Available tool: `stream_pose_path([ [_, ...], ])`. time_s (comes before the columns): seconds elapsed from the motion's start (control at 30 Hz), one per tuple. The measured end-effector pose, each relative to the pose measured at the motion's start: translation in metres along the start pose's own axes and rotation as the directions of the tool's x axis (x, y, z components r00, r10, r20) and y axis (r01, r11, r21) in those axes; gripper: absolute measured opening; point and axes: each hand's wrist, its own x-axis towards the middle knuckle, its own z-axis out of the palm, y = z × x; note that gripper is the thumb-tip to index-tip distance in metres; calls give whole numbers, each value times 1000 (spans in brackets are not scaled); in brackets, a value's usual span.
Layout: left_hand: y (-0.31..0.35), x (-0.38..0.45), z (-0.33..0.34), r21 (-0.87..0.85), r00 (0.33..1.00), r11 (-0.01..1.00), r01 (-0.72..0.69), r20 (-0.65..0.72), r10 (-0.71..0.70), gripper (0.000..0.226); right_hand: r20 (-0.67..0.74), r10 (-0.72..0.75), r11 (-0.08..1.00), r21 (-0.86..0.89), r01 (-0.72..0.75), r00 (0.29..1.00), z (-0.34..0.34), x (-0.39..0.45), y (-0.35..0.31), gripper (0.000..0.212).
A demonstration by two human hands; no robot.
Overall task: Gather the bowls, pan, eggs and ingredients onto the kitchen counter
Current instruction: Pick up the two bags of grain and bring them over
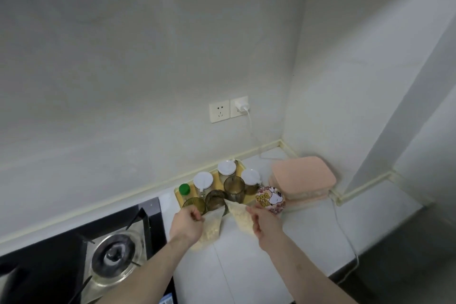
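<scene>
My left hand (pixel 186 226) pinches the top edge of a clear bag of pale crumbs (pixel 209 228), fingers closed on the plastic. My right hand (pixel 265 223) is closed the same way on a second clear bag (pixel 240 215) with the same pale filling, gripping its right edge. The two bags hang side by side between my hands, just above the white counter (pixel 246 266), their upper corners near each other; whether the bottoms touch the surface I cannot tell.

Just beyond the bags sits a yellow tray (pixel 178 195) against the far wall, holding white-lidded jars (pixel 203 180), a green-capped bottle (pixel 184 190) and several smoky glass cups (pixel 234 186). To the right of the tray, close to my right hand, stands a round tin with a cartoon dog (pixel 271 198), and behind it a pink lidded box (pixel 303 176). On the left, near me, is the gas stove (pixel 116 256). On the far wall a white plug sits in a socket (pixel 239 106), its cable running down to the counter.
</scene>
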Motion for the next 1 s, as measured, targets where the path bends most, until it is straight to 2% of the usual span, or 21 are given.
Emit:
stream_pose_path([
  [0.13,-2,6,8,-29,1000,999,18,-16,-18,25,37,77,997,-22,-76,996,10,24,-4,24],
  [0.27,-2,10,15,-53,999,999,11,-30,-13,27,-12,72,995,-69,-73,997,4,36,-4,23],
  [0.4,1,12,21,-36,998,998,42,-52,-44,27,-66,3,998,-65,-7,998,-6,44,-6,27],
  [0.53,1,15,23,-2,989,994,114,-96,-113,23,-63,-105,987,-131,96,992,-10,45,-8,16],
  [0.67,0,16,18,95,990,993,65,-131,-53,19,7,-226,941,-259,220,974,-14,43,-2,21],
  [1.0,9,4,11,170,993,985,19,-122,2,20,124,-369,813,-437,385,921,-18,31,-3,34],
])
